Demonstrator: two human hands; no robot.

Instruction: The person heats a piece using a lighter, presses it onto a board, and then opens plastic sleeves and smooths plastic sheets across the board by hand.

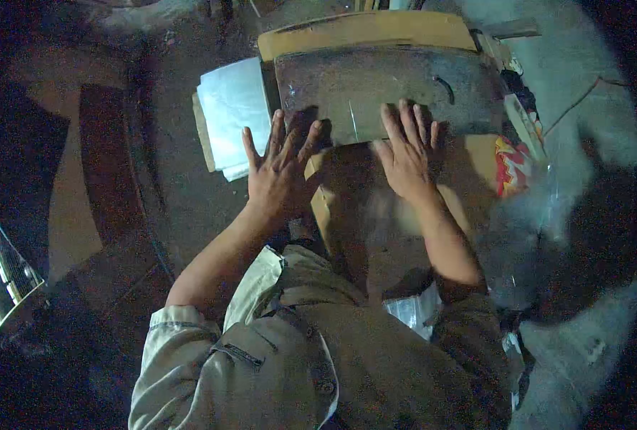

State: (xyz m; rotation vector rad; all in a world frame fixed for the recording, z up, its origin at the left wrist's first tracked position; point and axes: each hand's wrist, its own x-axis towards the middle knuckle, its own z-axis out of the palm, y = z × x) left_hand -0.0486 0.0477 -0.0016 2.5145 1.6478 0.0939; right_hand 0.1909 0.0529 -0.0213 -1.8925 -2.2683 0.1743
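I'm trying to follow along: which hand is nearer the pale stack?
The left hand, spread by the edge of the pale stack; the right hand is clearly farther from it.

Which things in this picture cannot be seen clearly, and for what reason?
All in the head view:
Palms of the left hand and right hand: hidden by the hands' backs.
What lies under the pale sheets: covered by them.
Bright object: cut off by the left edge.
Print on the red item: too blurred.
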